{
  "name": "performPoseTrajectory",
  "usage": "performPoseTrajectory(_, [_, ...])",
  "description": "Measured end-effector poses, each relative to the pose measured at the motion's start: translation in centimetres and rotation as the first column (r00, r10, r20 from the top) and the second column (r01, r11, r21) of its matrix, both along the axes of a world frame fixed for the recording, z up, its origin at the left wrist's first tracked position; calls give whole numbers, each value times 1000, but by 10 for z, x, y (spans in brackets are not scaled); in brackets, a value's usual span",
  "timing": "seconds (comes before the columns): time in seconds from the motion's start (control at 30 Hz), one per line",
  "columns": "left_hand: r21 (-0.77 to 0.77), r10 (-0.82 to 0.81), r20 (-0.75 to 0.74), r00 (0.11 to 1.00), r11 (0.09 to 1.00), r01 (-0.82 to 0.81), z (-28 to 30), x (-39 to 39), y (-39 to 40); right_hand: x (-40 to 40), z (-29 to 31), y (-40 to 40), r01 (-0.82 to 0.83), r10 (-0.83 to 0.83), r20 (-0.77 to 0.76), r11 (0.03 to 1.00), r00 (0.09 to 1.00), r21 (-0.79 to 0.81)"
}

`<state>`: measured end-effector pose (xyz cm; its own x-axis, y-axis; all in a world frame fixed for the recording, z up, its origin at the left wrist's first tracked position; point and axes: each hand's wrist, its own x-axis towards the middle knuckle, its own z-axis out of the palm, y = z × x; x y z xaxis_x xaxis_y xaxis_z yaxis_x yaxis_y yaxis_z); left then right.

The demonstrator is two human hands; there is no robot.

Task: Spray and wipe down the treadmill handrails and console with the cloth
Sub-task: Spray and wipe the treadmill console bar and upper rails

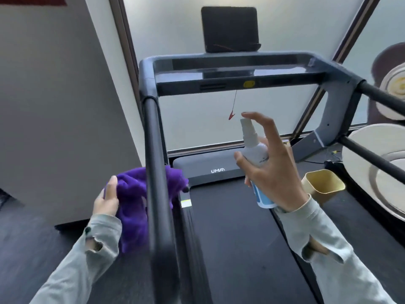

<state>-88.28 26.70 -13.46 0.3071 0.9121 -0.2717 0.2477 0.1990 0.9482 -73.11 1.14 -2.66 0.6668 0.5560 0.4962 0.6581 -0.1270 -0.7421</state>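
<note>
The left hand [107, 199] is curled with the thumb up and grips a purple cloth [133, 200]; its forearm, in a pale sleeve, reaches forward from lower left. The right hand [278, 172] is raised higher, wrapped around a spray bottle [255, 152], index finger arched over the nozzle, thumb across the front.

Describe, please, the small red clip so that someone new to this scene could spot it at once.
Start at the grey treadmill console, the crossbar joining the two black handrails. On its front edge sits a round yellow button; a thin red cord drops from just left of it. The small red clip hangs at the cord's end, left of the white spray bottle, the only red thing hanging in mid-air.
</note>
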Motion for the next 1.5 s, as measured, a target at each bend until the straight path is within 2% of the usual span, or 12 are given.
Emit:
performPoseTrajectory(0.13, [179, -52, -147, 988, 981, 78, 5, 52, 113, -5, 0, 9, 1, 0, 17, 1000, 1000, -5])
performPoseTrajectory(0.2, [295, -187, 57, 981, 942, 162, 65, 78, 74, -7, 0, 14, -1, 1, 11, 1000, 1000, -2])
performPoseTrajectory(0.27, [442, -342, 82, 936, 854, 274, 111, 99, 21, -8, -1, 20, 0, 0, 4, 1000, 1000, 12])
performPoseTrajectory(0.33, [462, -500, -93, 861, 744, 482, 118, 105, -7, -12, -2, 27, -1, 1, -5, 1000, 1000, 16])
performPoseTrajectory(0.4, [456, -577, -452, 681, 506, 732, 102, 91, -32, -16, -3, 32, 3, -3, -8, 1000, 1000, 17])
performPoseTrajectory(0.47, [480, -283, -790, 544, 266, 836, 85, 73, -50, -20, -5, 33, -10, 10, 0, 1000, 1000, 11])
performPoseTrajectory(0.5, [503, -166, -833, 528, 167, 848, 79, 66, -53, -21, -5, 33, -16, 16, 6, 1000, 1000, 8])
performPoseTrajectory(0.57, [495, -190, -841, 506, 106, 863, 78, 60, -44, -22, -4, 28, -17, 17, 14, 1000, 1000, 10])
performPoseTrajectory(0.7, [403, -393, -788, 474, 254, 879, 86, 62, -20, -13, -6, 16, 23, -22, -16, 999, 1000, 36])
performPoseTrajectory(0.8, [396, -340, -798, 498, 327, 858, 81, 69, -29, 2, -14, 12, 18, -17, -29, 999, 999, 32])
performPoseTrajectory(1.1, [491, -315, -729, 608, 377, 785, 72, 61, -25, 84, 21, 46, -166, 164, 56, 986, 985, 30])
performPoseTrajectory(1.5, [499, -162, -680, 715, 612, 613, 82, 68, -47, 128, 56, 91, -348, 361, 64, 924, 930, -156])
